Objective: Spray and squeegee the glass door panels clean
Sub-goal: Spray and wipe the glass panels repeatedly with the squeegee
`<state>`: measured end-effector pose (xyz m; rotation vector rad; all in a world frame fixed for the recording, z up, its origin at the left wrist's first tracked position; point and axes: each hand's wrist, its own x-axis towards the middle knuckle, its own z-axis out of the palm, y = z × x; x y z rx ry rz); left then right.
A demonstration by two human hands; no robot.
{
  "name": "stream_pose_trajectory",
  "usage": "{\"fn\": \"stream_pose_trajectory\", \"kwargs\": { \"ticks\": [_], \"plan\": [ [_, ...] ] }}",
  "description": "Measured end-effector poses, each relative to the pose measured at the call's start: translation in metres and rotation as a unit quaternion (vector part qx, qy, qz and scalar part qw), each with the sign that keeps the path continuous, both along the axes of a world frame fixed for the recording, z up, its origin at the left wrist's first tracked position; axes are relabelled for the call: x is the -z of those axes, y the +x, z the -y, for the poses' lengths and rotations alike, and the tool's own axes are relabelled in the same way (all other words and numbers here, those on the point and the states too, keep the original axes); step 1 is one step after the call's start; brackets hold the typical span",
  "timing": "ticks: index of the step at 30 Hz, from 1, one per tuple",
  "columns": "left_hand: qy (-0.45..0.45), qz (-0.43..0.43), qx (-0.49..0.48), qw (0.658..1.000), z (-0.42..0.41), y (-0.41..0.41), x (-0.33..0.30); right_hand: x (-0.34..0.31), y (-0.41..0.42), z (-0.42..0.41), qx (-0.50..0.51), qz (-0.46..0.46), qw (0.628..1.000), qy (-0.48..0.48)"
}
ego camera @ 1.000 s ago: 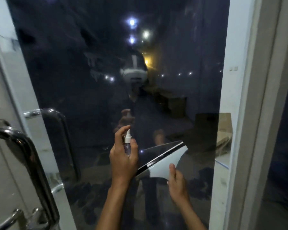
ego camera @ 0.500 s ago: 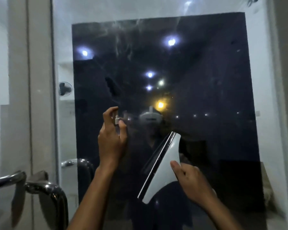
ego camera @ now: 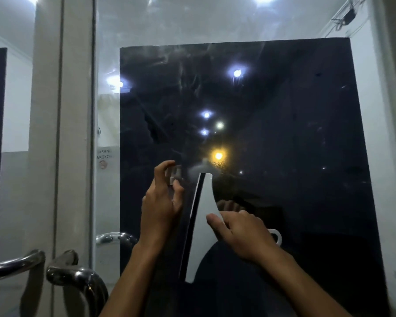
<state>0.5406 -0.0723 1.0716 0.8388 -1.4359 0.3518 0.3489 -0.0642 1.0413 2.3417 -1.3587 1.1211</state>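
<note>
The glass door panel (ego camera: 284,133) fills the view, dark with reflected lights and faint smears near its top. My left hand (ego camera: 160,207) grips a small white spray bottle (ego camera: 173,177), index finger curled over its nozzle, which points at the glass. A patch of mist sits on the glass just right of the nozzle. My right hand (ego camera: 242,232) holds the handle of a white squeegee (ego camera: 204,225). Its black rubber blade stands almost upright, close to the glass; whether it touches I cannot tell.
Chrome door handles (ego camera: 73,275) curve out at the lower left, beside the white door frame (ego camera: 76,133). A small sticker with text is on the glass at the left. The right door frame (ego camera: 389,110) borders the panel.
The view has lifted up the panel. Both hands rose; the squeegee swung from a slant to nearly upright, and a patch of mist has appeared by the nozzle.
</note>
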Motion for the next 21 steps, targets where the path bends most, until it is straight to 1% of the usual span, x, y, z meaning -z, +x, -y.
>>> {"fn": "stream_pose_trajectory", "kwargs": {
  "ticks": [4, 6, 8, 11, 15, 18, 21],
  "plan": [
    [-0.003, 0.007, 0.02, 1.0, 0.002, 0.006, 0.002, -0.015, 0.032, 0.003, 0.005, -0.057, 0.998, -0.025],
    [-0.007, 0.011, 0.031, 0.999, 0.004, 0.008, 0.005, -0.022, 0.041, 0.007, 0.044, -0.087, 0.994, -0.04],
    [-0.006, 0.012, 0.042, 0.999, 0.007, 0.009, 0.009, -0.025, 0.041, 0.011, 0.08, -0.105, 0.991, -0.033],
    [-0.013, 0.017, 0.053, 0.998, 0.011, 0.01, 0.013, -0.025, 0.025, 0.013, 0.113, -0.103, 0.988, 0.009],
    [-0.014, 0.012, 0.066, 0.998, 0.016, 0.013, 0.017, -0.022, -0.008, 0.011, 0.166, -0.063, 0.982, 0.068],
    [-0.019, 0.006, 0.066, 0.998, 0.017, 0.018, 0.019, -0.021, -0.012, 0.01, 0.179, -0.057, 0.98, 0.063],
    [-0.015, 0.005, 0.069, 0.998, 0.017, 0.018, 0.02, -0.025, 0.008, 0.011, 0.162, -0.055, 0.985, 0.035]
  ]
}}
